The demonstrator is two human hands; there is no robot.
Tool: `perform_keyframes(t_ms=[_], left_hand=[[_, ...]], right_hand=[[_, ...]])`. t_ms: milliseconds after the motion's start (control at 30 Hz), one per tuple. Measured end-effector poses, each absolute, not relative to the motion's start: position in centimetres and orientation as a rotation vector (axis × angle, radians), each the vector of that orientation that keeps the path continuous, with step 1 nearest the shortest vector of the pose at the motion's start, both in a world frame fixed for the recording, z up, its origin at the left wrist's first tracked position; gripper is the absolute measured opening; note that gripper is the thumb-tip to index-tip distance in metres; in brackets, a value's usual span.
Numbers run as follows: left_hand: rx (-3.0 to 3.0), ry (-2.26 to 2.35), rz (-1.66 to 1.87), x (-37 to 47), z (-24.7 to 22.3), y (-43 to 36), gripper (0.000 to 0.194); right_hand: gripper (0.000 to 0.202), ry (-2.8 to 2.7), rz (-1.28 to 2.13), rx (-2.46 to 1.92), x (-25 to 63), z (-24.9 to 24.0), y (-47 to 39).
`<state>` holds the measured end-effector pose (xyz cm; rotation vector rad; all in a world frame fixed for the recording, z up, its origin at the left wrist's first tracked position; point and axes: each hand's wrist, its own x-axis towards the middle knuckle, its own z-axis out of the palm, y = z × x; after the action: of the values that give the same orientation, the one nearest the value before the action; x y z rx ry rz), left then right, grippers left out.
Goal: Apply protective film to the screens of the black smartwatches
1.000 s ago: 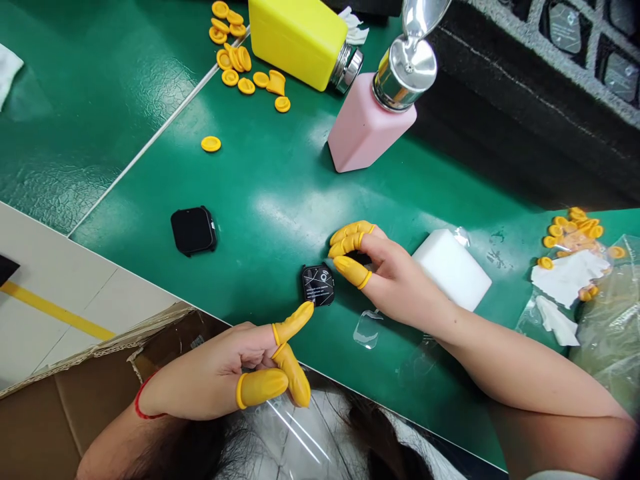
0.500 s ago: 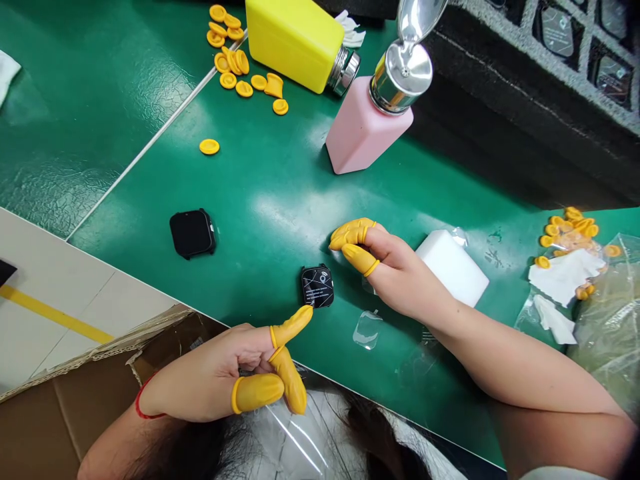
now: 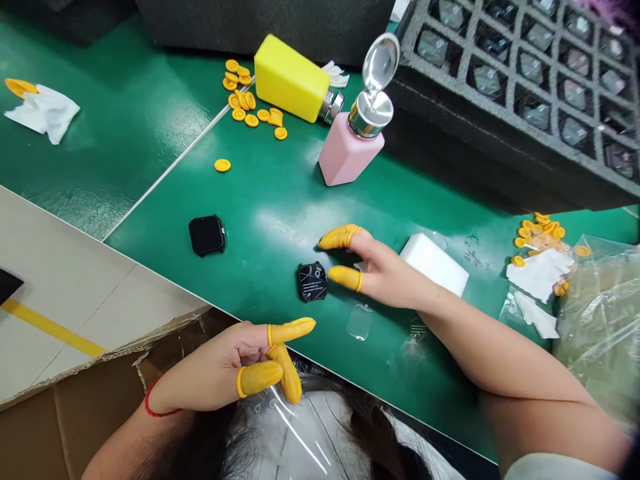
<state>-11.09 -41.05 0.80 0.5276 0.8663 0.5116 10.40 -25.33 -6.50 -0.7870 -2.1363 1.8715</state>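
Observation:
Both hands wear yellow finger cots. My right hand point(image 3: 373, 267) has its thumb and index finger apart, with nothing between them; the thumb tip is beside the right edge of a black smartwatch point(image 3: 313, 282) whose face carries a printed film. My left hand point(image 3: 240, 367) is below the watch, index finger stretched out, thumb and middle finger closed on a piece of clear plastic film point(image 3: 293, 427) that hangs down over the lap. Another dark smartwatch point(image 3: 207, 235) lies to the left. A small clear screen film point(image 3: 360, 321) is on the table below my right hand.
A pink pump bottle point(image 3: 350, 150) stands with its lid up beside a yellow bottle point(image 3: 290, 79) on its side. Loose finger cots point(image 3: 243, 100) lie nearby. A black foam tray point(image 3: 500, 127) fills the back right. A white block point(image 3: 435, 263) sits behind my right wrist.
My right thumb and index finger have spread, and the thumb has come close to the watch. My left index fingertip has left the watch's lower edge. The view has shifted.

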Motion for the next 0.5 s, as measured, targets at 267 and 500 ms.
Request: perform_keyframes(t_ms=[267, 500], left_hand=[[0.487, 1.167, 0.530, -10.4, 2.1, -41.2, 0.068], [0.579, 1.265, 0.624, -7.3, 1.5, -40.1, 0.074]], right_hand=[[0.043, -2.513, 1.200, -0.635, 9.2, -6.6, -28.2], [0.043, -2.249, 1.585, -0.637, 10.4, -3.2, -29.1]])
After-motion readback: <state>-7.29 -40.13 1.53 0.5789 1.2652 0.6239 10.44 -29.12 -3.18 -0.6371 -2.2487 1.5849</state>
